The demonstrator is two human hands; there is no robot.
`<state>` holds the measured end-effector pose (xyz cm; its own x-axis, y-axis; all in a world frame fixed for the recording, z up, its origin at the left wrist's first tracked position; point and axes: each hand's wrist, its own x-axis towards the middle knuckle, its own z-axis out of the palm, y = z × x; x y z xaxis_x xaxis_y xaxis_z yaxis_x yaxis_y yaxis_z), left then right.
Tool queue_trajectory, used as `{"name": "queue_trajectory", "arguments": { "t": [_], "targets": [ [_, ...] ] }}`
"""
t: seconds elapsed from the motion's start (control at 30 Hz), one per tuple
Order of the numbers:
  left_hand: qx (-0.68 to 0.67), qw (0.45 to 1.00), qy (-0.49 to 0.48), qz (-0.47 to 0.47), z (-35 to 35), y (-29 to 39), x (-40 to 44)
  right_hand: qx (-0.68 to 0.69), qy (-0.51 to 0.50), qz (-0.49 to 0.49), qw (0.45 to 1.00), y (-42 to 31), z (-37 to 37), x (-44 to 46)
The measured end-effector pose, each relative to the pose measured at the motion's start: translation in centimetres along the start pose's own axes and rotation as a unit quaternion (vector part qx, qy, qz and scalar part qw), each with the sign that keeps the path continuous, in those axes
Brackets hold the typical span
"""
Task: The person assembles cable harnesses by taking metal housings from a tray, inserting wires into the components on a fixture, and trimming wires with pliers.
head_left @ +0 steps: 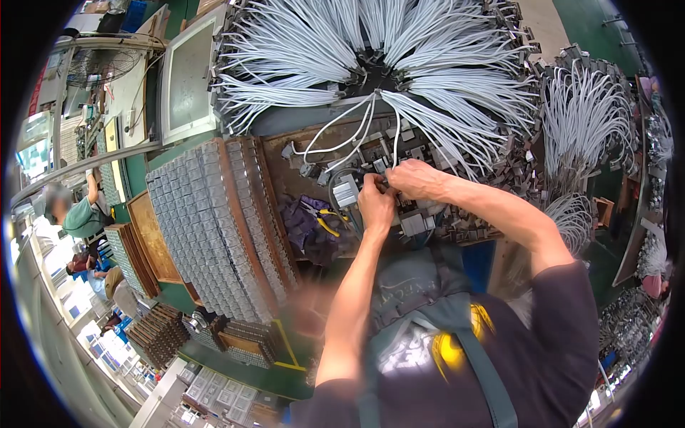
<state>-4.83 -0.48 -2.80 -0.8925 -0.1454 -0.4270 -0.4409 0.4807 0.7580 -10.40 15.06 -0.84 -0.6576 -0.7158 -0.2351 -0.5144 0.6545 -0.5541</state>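
My left hand (377, 205) is closed in a pinch over the cluttered workbench, its fingertips nearly meeting those of my right hand. Whatever it grips is hidden by the fingers. My right hand (416, 180) is also closed, and a white cable (396, 139) runs down to its fingertips from the big bundle above. Left of my hands lies a pale ribbed block (346, 192). Yellow-handled pliers (327, 226) rest on a crumpled purple cloth (300, 217). Many small metal parts (457, 214) are heaped under and beside my right forearm.
A wide ring of white cables (300, 50) with metal ends fills the back. Another cable bundle (585, 114) stands at right. Stacked trays of grey blocks (207, 221) border the bench on the left. A person in a green top (84, 217) is at far left.
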Motion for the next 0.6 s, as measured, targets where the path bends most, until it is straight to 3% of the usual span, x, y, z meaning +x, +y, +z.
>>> {"name": "queue_trajectory", "arguments": {
  "t": [0.1, 0.17, 0.3, 0.53, 0.6],
  "targets": [
    [0.032, 0.998, 0.04, 0.04, 0.2, 0.4, 0.5, -0.027, -0.01, 0.018, 0.999, -0.1, -0.1, -0.4],
    [0.003, 0.999, 0.028, 0.019, 0.0, 1.2, 0.5, -0.041, 0.094, 0.058, 0.993, -0.9, -0.8, -1.6],
    [-0.017, 1.0, 0.023, 0.002, 0.1, 1.4, 0.5, -0.162, 0.21, 0.017, 0.964, -1.3, -2.3, -2.4],
    [0.008, 0.999, 0.041, 0.008, 0.4, 1.6, 1.2, -0.045, 0.187, 0.026, 0.981, 0.3, -0.9, -1.6],
    [0.013, 0.999, 0.038, 0.008, 0.2, 1.1, 0.9, 0.004, 0.156, 0.072, 0.985, -0.3, -1.3, -1.9]
  ]
}}
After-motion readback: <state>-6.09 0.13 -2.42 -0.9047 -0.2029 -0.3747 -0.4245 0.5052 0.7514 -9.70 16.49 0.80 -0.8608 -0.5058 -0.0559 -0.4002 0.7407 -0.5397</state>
